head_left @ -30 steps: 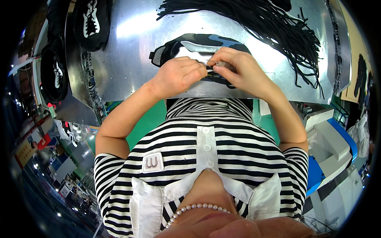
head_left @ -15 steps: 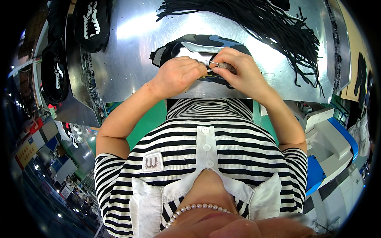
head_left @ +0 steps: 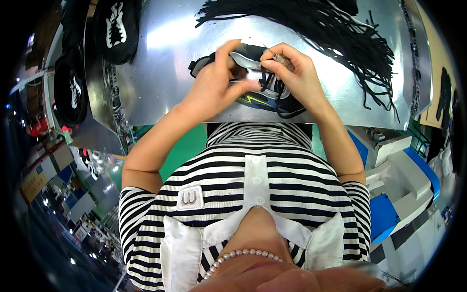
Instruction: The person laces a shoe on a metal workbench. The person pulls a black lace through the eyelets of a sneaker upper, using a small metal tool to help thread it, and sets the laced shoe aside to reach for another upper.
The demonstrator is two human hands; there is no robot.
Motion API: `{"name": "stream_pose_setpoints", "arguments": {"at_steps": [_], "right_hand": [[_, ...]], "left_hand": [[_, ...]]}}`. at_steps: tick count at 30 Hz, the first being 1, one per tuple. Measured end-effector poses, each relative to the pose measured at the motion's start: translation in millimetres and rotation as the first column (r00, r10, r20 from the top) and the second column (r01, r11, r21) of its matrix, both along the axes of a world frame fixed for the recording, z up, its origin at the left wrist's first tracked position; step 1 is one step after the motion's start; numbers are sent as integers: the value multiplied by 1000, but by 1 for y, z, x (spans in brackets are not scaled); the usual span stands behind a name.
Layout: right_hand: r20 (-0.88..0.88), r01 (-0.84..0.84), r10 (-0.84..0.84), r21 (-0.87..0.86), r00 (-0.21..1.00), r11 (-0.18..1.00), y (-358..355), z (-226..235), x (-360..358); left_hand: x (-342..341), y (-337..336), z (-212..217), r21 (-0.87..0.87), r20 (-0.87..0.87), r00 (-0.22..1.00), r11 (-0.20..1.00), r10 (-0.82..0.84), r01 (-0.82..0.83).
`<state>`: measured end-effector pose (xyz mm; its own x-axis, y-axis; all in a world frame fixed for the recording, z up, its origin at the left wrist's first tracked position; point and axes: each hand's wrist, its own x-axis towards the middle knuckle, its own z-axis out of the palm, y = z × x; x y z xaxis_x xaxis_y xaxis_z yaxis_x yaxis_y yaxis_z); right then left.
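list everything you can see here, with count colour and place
shoe: 1, black and grey with a yellow-blue flash, on the table under both hands
lace: 1, black, running through the shoe, end pinched by the right hand
lace bundle: 1 heap, black, far right of the table
table: 1, shiny metal, ahead of the person
other shoes: about 3, black with white laces, far left
boxes: several, white and blue, lower right
left hand: on the shoe
right hand: pinching the lace tip
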<state>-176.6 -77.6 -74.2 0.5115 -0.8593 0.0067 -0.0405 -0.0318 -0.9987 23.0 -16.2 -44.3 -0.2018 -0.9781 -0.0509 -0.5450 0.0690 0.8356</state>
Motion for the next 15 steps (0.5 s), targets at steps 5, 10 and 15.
{"name": "stream_pose_setpoints", "arguments": {"at_steps": [5, 10, 15], "right_hand": [[-122, -99, 79, -164, 989, 981, -4, 2, 12], [-97, -115, 101, -148, 990, 982, -8, 0, 3], [-164, 25, -35, -62, 986, 998, 12, 21, -8]], "left_hand": [[-2, -3, 0, -39, 17, 996, 995, 90, -89], [-9, -2, -4, -9, -5, 973, 973, 229, -229], [-9, -1, -21, -38, -92, 962, 964, 257, -262]]}}
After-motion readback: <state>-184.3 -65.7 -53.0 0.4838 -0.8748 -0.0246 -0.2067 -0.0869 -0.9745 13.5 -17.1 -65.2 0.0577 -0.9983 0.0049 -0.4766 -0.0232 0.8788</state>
